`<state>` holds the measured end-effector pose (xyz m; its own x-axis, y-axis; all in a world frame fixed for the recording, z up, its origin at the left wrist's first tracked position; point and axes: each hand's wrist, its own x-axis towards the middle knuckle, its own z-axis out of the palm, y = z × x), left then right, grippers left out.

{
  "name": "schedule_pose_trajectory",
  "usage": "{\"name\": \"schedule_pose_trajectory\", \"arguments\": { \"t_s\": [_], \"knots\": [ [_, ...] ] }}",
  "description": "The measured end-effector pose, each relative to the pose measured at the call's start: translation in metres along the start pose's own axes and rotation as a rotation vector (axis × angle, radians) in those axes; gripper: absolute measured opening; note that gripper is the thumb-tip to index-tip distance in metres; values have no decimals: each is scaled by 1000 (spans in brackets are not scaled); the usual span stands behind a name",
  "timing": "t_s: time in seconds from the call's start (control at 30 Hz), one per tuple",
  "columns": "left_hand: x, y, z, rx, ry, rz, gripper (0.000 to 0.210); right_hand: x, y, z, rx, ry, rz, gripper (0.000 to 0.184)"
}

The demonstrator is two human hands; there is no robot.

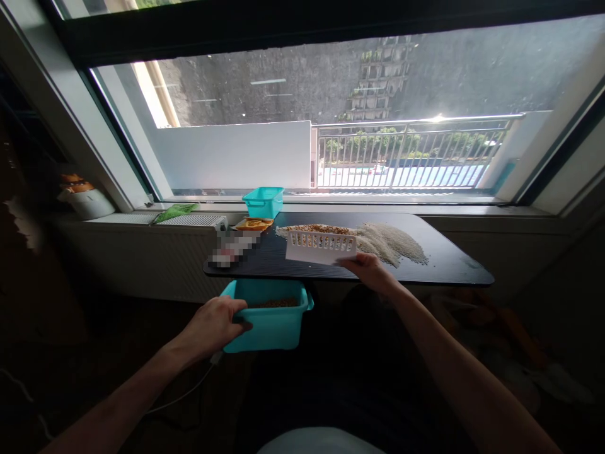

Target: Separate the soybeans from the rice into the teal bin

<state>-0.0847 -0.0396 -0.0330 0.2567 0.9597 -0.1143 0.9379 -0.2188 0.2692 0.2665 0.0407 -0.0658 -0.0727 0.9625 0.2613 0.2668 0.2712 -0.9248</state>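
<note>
My left hand (224, 323) grips the near left rim of a turquoise plastic bin (265, 331), held just below the table's front edge. Brown grains (278, 303) lie inside it. In my right hand (371, 270) is a white slotted plastic panel (314, 253), pinched at its right end and held over the dark table (444, 261). Behind the panel a strip of brown and pale grains (326, 229) spreads on the tabletop, partly hidden by it. A heap of whitish grains (394, 243) lies to the right.
A second turquoise bin (263, 203) stands at the table's back left, by an orange-and-white packet (254, 224). Left of the table is a white radiator (142, 252) with a green cloth (177, 212) on top. A window (359, 126) rises behind. A white cable (184, 391) hangs lower left.
</note>
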Motion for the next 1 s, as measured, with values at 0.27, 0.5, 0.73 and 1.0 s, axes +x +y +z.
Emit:
{"name": "schedule_pose_trajectory", "arguments": {
  "t_s": [0.27,0.5,0.73,1.0],
  "knots": [
    [4,26,9,-8,-21,86,14,7,19,-30,-27,197,42,41],
    [12,48,16,-28,-9,175,16,2,25,-39,-73,200,71,35],
    [17,61,20,-27,-13,200,18,-11,26,-41,-84,163,77,35],
    [20,65,24,-27,-12,224,15,-11,23,-47,-81,154,88,37]
  ]
}}
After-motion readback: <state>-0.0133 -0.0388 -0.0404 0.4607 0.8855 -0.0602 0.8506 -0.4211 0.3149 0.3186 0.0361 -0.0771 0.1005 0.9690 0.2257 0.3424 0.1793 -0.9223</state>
